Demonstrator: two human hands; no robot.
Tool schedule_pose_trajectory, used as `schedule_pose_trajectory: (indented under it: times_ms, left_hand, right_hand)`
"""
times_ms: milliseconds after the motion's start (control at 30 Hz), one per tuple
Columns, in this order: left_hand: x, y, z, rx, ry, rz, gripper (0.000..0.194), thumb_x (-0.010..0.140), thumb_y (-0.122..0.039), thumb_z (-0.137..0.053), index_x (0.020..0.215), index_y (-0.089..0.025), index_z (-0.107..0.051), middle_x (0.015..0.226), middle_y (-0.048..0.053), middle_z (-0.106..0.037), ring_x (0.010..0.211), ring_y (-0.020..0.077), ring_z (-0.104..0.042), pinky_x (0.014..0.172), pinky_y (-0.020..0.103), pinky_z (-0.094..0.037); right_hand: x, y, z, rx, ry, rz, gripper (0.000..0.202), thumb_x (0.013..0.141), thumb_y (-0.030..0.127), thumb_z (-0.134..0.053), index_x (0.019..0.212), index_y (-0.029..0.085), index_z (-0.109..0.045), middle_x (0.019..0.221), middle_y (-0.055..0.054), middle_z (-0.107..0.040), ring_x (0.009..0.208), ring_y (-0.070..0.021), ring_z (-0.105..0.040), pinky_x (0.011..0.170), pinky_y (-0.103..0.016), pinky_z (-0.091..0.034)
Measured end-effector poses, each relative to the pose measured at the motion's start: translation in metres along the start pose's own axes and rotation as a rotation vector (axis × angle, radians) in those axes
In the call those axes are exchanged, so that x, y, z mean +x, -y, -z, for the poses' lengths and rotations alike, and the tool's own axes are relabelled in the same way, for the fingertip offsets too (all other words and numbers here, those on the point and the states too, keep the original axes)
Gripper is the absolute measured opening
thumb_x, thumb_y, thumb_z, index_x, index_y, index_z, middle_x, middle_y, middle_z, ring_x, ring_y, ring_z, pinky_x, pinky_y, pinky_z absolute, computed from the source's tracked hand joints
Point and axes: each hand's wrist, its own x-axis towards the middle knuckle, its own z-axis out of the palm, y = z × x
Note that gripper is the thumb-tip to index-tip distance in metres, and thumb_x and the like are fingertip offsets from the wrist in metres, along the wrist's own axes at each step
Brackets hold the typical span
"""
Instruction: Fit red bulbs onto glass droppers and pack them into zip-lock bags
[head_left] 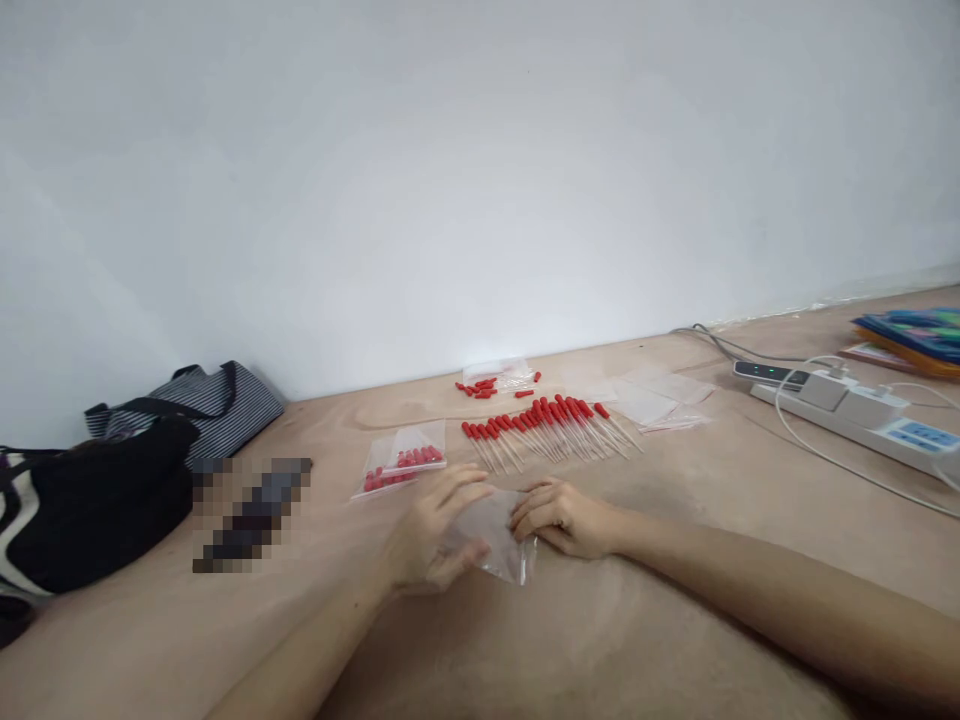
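Observation:
A clear plastic zip bag (491, 530) lies between my two hands on the table. My left hand (435, 525) is at its left side, fingers stretched out and apart, thumb against the plastic. My right hand (559, 515) has its fingers curled onto the bag's right edge, pinching it. Just beyond is a row of droppers (551, 425) with red rubber bulbs and thin clear stems pointing toward me. Left of the row lie filled zip bags (386, 478), red bulbs showing through the plastic.
Loose red bulbs (480, 388) lie near the wall by another clear bag (514, 375). Flat clear bags (656, 397) are at the right rear. A power strip (862, 415) with cables stands right. On the left are a black bag (112, 510), a striped bag (225, 410) and a pixelated dark object (255, 515).

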Motion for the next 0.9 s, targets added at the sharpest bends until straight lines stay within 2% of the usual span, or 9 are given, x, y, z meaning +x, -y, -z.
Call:
schedule_pose_trajectory:
  times_ms: [67, 133, 233, 300, 367, 467, 600, 733, 900]
  left_hand:
    - [-0.003, -0.006, -0.004, -0.096, 0.236, 0.022, 0.066, 0.068, -0.045, -0.061, 0.127, -0.022, -0.041, 0.135, 0.008, -0.037, 0.124, 0.0301, -0.03, 0.102, 0.046, -0.023]
    - [-0.006, -0.009, -0.013, -0.167, 0.315, 0.093, 0.075, 0.069, -0.046, -0.06, 0.133, -0.023, -0.029, 0.139, 0.008, -0.03, 0.125, 0.0294, -0.028, 0.102, 0.047, -0.023]
    - [-0.01, -0.008, -0.025, -0.201, 0.243, 0.235, 0.07, 0.073, -0.043, -0.057, 0.133, -0.022, -0.028, 0.137, 0.009, -0.034, 0.124, 0.0288, -0.031, 0.101, 0.048, -0.025]
    - [-0.012, -0.008, -0.029, -0.2, 0.178, 0.301, 0.067, 0.072, -0.043, -0.057, 0.131, -0.022, -0.033, 0.135, 0.01, -0.037, 0.123, 0.0296, -0.033, 0.101, 0.048, -0.026]
    - [-0.012, -0.01, -0.03, -0.181, 0.148, 0.328, 0.065, 0.072, -0.043, -0.058, 0.129, -0.022, -0.037, 0.134, 0.01, -0.038, 0.122, 0.0303, -0.033, 0.1, 0.048, -0.027]
    - [-0.012, -0.014, -0.025, -0.116, 0.185, 0.338, 0.063, 0.072, -0.045, -0.056, 0.127, -0.02, -0.04, 0.134, 0.012, -0.038, 0.122, 0.0315, -0.033, 0.099, 0.048, -0.028]
    - [-0.009, -0.017, -0.017, -0.018, 0.229, 0.305, 0.059, 0.073, -0.049, -0.054, 0.123, -0.02, -0.045, 0.129, 0.013, -0.044, 0.117, 0.0322, -0.039, 0.096, 0.05, -0.03]
    - [-0.006, -0.016, -0.021, 0.037, 0.154, 0.261, 0.051, 0.072, -0.046, -0.055, 0.117, -0.02, -0.05, 0.12, 0.013, -0.052, 0.111, 0.0314, -0.045, 0.092, 0.049, -0.033]
    - [-0.006, -0.014, -0.032, 0.024, 0.203, 0.275, 0.065, 0.072, -0.049, -0.055, 0.126, -0.017, -0.04, 0.134, 0.014, -0.036, 0.123, 0.0324, -0.03, 0.099, 0.052, -0.025]
  right_hand:
    - [0.0, 0.001, 0.0, 0.04, 0.095, -0.023, 0.039, 0.067, -0.002, -0.039, 0.088, 0.021, -0.062, 0.092, 0.0, -0.067, 0.092, -0.0109, -0.058, 0.095, -0.033, -0.033]
    - [0.002, -0.002, 0.006, 0.076, 0.105, -0.067, 0.045, 0.061, -0.003, -0.038, 0.09, 0.021, -0.063, 0.093, 0.0, -0.066, 0.094, -0.0113, -0.058, 0.096, -0.033, -0.032]
    - [0.012, -0.012, 0.016, 0.018, -0.045, -0.259, 0.038, 0.063, 0.001, -0.042, 0.088, 0.018, -0.064, 0.089, -0.002, -0.067, 0.088, -0.014, -0.059, 0.084, -0.03, -0.041]
    - [0.024, -0.021, 0.019, -0.126, -0.165, -0.535, 0.026, 0.067, 0.008, -0.046, 0.082, 0.018, -0.065, 0.083, -0.003, -0.067, 0.081, -0.0151, -0.06, 0.075, -0.027, -0.043]
    - [0.04, -0.03, 0.019, -0.256, -0.193, -0.831, 0.019, 0.07, 0.014, -0.048, 0.078, 0.018, -0.064, 0.082, -0.004, -0.067, 0.078, -0.0158, -0.06, 0.071, -0.025, -0.043]
    - [0.065, -0.041, 0.013, -0.329, -0.183, -1.03, 0.016, 0.072, 0.021, -0.051, 0.08, 0.016, -0.063, 0.085, -0.01, -0.066, 0.082, -0.0221, -0.061, 0.067, -0.03, -0.044]
    - [0.084, -0.049, 0.004, -0.345, -0.153, -1.137, 0.02, 0.067, 0.021, -0.058, 0.085, 0.013, -0.063, 0.089, -0.015, -0.064, 0.084, -0.0265, -0.061, 0.065, -0.033, -0.045]
    - [0.091, -0.053, 0.001, -0.323, -0.128, -1.179, 0.023, 0.067, 0.022, -0.06, 0.089, 0.014, -0.062, 0.093, -0.016, -0.063, 0.086, -0.0253, -0.061, 0.067, -0.032, -0.045]
    - [0.093, -0.055, 0.007, -0.27, -0.102, -1.18, 0.023, 0.065, 0.025, -0.064, 0.085, 0.013, -0.062, 0.088, -0.015, -0.064, 0.081, -0.0245, -0.061, 0.063, -0.029, -0.045]
